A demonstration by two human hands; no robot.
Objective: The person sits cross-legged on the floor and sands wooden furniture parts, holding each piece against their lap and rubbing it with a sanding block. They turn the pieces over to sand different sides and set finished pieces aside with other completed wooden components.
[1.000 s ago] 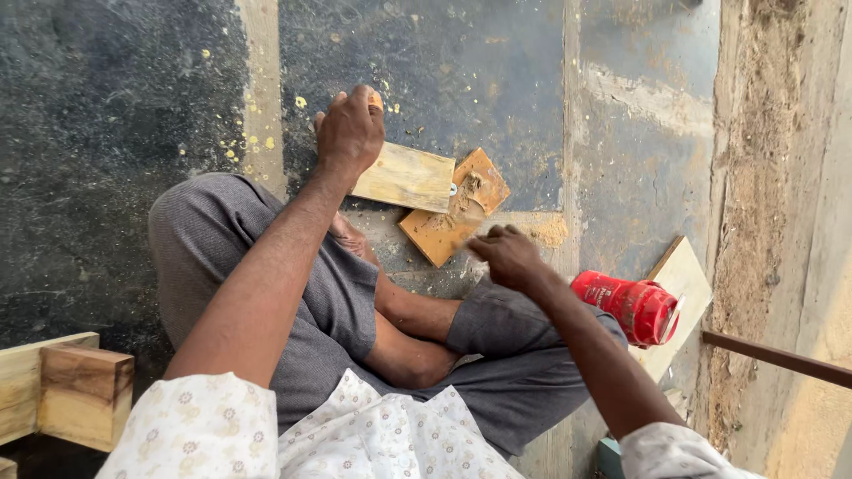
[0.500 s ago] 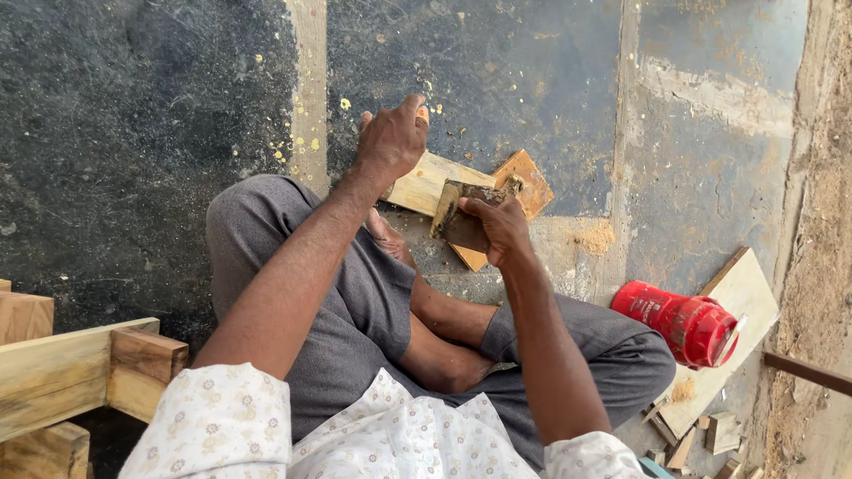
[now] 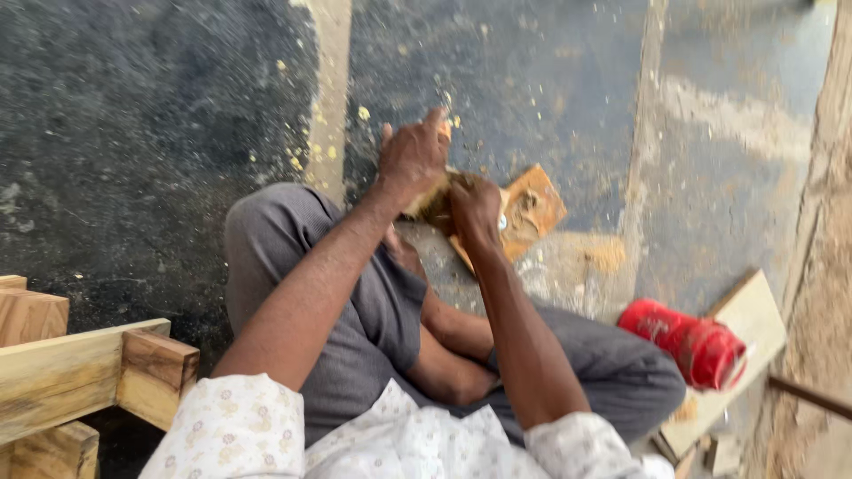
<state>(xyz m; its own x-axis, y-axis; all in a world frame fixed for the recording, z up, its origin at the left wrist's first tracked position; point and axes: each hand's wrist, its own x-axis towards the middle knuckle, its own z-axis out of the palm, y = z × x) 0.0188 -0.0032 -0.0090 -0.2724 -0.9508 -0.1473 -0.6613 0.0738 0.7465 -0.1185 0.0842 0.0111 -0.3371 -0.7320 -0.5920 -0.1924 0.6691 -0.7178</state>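
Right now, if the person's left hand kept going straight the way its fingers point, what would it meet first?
The left hand points up the picture, away from the body. Past its fingertips I see only the dark floor speckled with sawdust, so the way looks free, though blur makes depth hard to judge.

I have one view only, from the head, looking steeply down past my arms and crossed legs to the floor (image 3: 160,124); hands sit near, at twelve o'clock of centre.

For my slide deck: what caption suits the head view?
Seated person, left hand and right hand on wood pieces on the floor, red can nearby.
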